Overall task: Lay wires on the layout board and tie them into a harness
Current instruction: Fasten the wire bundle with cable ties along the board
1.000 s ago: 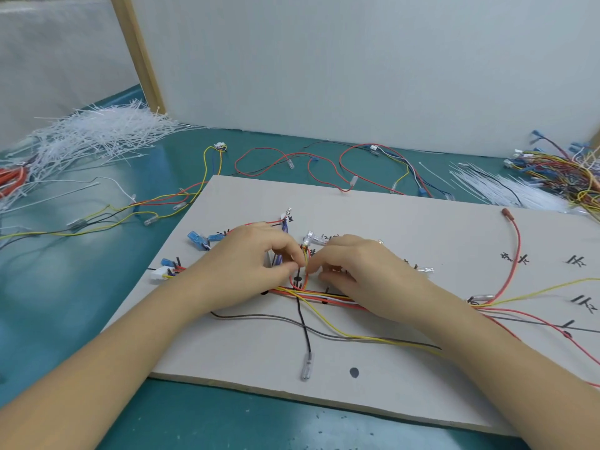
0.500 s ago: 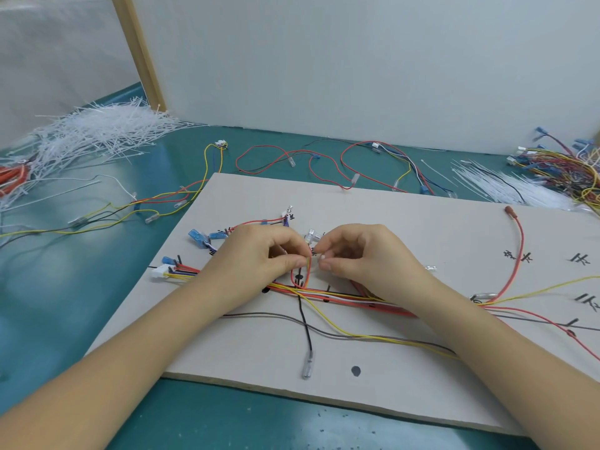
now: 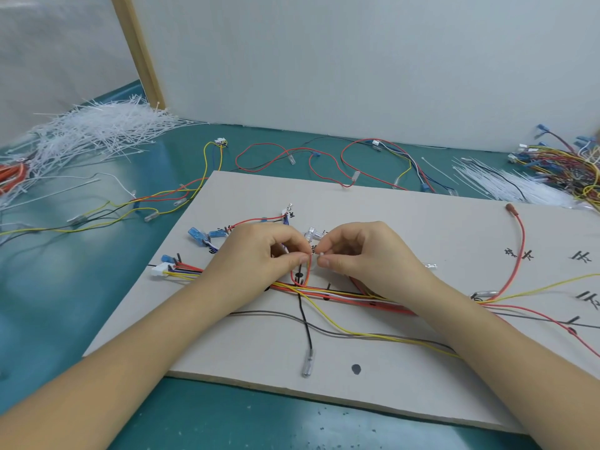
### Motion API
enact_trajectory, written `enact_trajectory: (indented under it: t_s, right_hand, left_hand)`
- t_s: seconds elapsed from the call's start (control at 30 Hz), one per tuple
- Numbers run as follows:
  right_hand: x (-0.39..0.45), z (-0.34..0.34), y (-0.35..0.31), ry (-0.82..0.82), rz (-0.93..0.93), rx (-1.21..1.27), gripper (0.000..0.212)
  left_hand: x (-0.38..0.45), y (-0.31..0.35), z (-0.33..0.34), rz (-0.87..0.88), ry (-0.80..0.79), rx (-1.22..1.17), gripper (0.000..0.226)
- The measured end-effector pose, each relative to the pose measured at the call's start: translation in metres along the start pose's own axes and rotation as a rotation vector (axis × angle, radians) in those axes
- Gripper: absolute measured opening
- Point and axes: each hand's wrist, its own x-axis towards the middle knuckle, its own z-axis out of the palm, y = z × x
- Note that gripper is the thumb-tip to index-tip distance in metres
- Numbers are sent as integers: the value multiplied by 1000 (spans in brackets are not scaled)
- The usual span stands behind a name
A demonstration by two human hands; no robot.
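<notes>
One teal bench [image 3: 65, 303] is seen carrying a pale layout board [image 3: 406, 228], on which a bundle of wires [image 3: 341, 293] is laid along black pegs. Behind the board, heaps of white cable ties [image 3: 94, 134] and loose wires [image 3: 324, 157] are spread. At the board's middle, the left hand [image 3: 259, 254] and the right hand [image 3: 367, 254] are held nearly touching, fingers curled, each pinching a thin white cable tie [image 3: 316, 254] above a small red wire loop [image 3: 303, 274].

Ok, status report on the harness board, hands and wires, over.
Left hand pinches the red wire loop. Right hand pinches a small white piece beside it. Trunk bundle lies on the layout board. No obstruction seen.
</notes>
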Motion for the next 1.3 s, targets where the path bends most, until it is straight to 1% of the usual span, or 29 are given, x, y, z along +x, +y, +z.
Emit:
enact_trajectory:
  t_s: [0.33,0.47,0.6,0.73,0.93,1.17,1.3]
  right_hand:
    - [1,1,-1,3,-2,-17,24]
    - [2,2,-2,10,-8,-35,23]
    - [2,2,-2,15,3,22,20]
    - [3,1,-2,6,18,50,20]
    - [1,-3,-4,-74,15,57,22]
    - [-1,-1,-5,-67,6,60,21]
    - [-1,2,-3,-47,-13,-1,23]
  left_hand:
    - [0,0,0,11,9,22,15]
    - [0,2,1,17,6,17,23]
    - [0,5,3,9,5,-10,26]
    - [0,5,3,-17,-6,-36,25]
    - [1,2,2,-77,-52,-75,25]
    - [1,1,-1,-71,-45,-74,27]
    - [2,1,1,-76,-34,-77,22]
